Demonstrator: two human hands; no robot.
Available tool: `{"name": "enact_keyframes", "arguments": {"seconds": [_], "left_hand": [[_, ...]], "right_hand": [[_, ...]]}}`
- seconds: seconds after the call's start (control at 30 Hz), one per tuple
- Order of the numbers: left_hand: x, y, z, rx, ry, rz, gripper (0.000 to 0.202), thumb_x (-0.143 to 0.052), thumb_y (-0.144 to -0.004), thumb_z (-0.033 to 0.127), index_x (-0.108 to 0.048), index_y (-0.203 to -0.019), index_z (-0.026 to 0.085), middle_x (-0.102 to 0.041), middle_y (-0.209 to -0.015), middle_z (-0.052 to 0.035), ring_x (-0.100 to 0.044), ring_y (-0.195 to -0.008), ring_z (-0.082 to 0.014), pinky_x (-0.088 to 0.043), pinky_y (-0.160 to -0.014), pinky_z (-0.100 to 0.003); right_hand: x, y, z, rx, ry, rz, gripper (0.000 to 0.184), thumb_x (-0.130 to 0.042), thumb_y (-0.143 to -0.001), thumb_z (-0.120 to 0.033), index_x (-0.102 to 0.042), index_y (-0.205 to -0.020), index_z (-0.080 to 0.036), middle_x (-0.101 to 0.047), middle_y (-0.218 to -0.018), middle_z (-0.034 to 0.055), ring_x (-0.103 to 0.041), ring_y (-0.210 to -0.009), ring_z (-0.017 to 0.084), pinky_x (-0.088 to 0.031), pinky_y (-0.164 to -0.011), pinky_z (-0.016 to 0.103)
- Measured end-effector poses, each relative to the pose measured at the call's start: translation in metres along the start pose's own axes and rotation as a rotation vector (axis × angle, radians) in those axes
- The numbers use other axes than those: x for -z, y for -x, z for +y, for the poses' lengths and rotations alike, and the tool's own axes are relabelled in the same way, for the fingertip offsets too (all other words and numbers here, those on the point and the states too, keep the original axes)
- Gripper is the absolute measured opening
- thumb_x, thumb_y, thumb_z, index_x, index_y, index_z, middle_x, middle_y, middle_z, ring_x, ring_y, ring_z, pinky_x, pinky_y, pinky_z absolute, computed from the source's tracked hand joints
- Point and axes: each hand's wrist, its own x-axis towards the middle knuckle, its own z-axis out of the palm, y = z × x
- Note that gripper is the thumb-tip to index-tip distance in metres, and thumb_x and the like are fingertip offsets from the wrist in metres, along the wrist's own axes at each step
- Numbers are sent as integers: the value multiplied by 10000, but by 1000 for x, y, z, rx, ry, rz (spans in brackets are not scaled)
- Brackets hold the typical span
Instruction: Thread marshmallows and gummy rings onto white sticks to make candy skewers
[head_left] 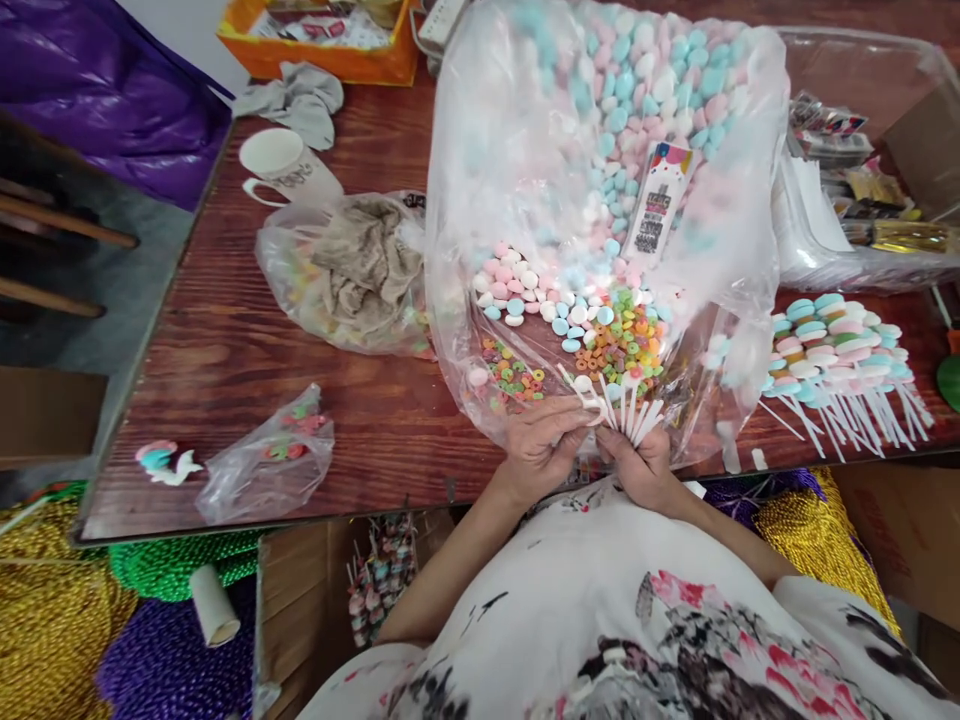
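My right hand [639,466] is closed round a fanned bunch of white sticks [628,412] at the table's front edge. Beside it, almost touching, my left hand [546,446] pinches a small white curved piece [591,400]; its exact kind is unclear. Just beyond both hands lies a large clear plastic bag [480,150], spread open. Pastel pink, blue and white marshmallows [517,275] fill it, and small coloured rings [619,340] lie at its near side. A printed label card [660,200] rests on the bag's contents.
Right of the bag lies a pile of marshmallows on sticks [840,350], below a clear plastic bin [825,265]. Leftward are a white mug [300,170], a bag with a brown cloth [367,260], a small plastic bag [262,460] and an orange box [330,60].
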Motion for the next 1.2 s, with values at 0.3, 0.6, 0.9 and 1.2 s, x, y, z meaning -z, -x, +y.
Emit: {"name": "enact_keyframes", "arguments": {"seconds": [0.3, 0.6, 0.9, 1.2], "left_hand": [[15, -14, -18, 208, -172, 16, 152, -628, -890, 191, -715, -1014, 206, -744, -930, -38, -691, -813, -150, -558, -761, -297], [2, -14, -24, 198, -712, -619, 142, -608, -869, 223, -722, -943, 182, -632, -878, -79, -594, -859, -218, -500, -768, -355], [32, -13, -34, 268, -517, -305, 218, -516, -894, 154, -726, -950, 169, -700, -821, -50, -639, -761, -156, -505, -710, -288], [47, 10, -9, 279, -570, -543, 168, -551, -877, 161, -710, -826, 170, -678, -738, -35, -617, -712, -154, -482, -687, -282]], "right_hand": [[45, -10, 9, 52, -247, 396, 283, -582, -946, -365, -543, -714, -208, -434, -567, -46, -367, -491, 98, -301, -478, 253], [41, 19, 38, -103, -22, 249, 359, -539, -968, -402, -576, -680, -191, -519, -648, -16, -418, -546, 104, -355, -533, 263], [47, 16, 40, -103, 27, 202, 366, -538, -964, -429, -581, -687, -194, -485, -617, -23, -402, -545, 107, -313, -504, 254], [47, 12, 42, -174, -29, 227, 349, -557, -954, -454, -557, -717, -198, -489, -597, -36, -368, -490, 94, -272, -459, 246]]}}
